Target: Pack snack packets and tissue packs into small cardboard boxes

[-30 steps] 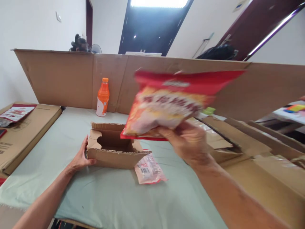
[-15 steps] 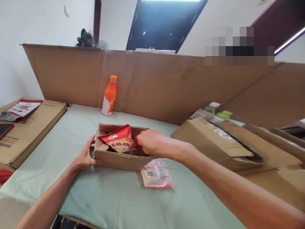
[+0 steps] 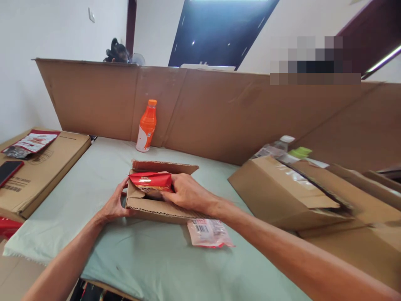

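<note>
A small cardboard box [image 3: 163,214] with raised flaps stands on the cloth-covered table. My left hand [image 3: 114,204] grips its left end, thumb at the front lower corner and fingers round the far side. Inside the box lies a red snack bag [image 3: 149,179], tilted so that mostly its red top part shows. My right hand [image 3: 189,192] reaches in from the right, fingers and thumb closed on the bag's right end; its fingertips are partly hidden. A clear and pink plastic packet [image 3: 210,234] with a barcode lies just in front of the box's right corner.
An orange bottle [image 3: 146,127] stands behind, against a cardboard screen [image 3: 219,108]. Larger open cardboard boxes [image 3: 282,192] are at right. On a flat carton [image 3: 62,161] at left lie a pouch [image 3: 33,142] and a phone [image 3: 9,172]. Part of a person's head [image 3: 117,52] shows beyond the screen.
The snack bag has tipped flatter and lower in the box; its printed front no longer faces me. My right hand has moved slightly left with it. The left hand keeps its hold.
</note>
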The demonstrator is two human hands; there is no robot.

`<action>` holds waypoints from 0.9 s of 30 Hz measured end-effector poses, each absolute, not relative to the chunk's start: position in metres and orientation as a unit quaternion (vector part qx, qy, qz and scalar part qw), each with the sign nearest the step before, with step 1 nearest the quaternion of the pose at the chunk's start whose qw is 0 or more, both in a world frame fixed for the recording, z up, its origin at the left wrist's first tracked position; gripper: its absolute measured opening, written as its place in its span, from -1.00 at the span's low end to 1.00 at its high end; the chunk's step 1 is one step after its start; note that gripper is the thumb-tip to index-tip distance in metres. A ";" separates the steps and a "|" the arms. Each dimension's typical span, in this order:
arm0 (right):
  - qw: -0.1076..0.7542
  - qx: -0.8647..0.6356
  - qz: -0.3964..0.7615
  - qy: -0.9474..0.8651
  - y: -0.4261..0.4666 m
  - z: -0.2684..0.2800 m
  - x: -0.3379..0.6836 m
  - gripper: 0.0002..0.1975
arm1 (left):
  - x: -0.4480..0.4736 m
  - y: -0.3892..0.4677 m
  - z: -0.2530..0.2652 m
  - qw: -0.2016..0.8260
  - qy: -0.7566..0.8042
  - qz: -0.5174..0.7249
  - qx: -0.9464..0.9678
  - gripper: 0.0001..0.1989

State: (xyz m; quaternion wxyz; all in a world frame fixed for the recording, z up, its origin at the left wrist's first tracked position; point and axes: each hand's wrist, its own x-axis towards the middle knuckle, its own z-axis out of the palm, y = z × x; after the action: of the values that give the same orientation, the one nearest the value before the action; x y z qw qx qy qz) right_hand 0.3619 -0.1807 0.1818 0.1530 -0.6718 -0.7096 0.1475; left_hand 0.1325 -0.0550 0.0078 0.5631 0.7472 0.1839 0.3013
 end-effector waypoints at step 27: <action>0.382 -0.732 0.088 -0.557 -0.189 0.209 0.388 -0.90 | 0.205 -0.066 0.198 0.147 -0.011 -0.032 0.988 -0.74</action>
State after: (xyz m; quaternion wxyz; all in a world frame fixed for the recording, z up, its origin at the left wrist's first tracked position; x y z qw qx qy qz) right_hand 0.3876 -0.1890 0.2089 0.3823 -0.7322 -0.5568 0.0877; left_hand 0.2048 -0.0661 0.1978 0.1474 0.9885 -0.0106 -0.0325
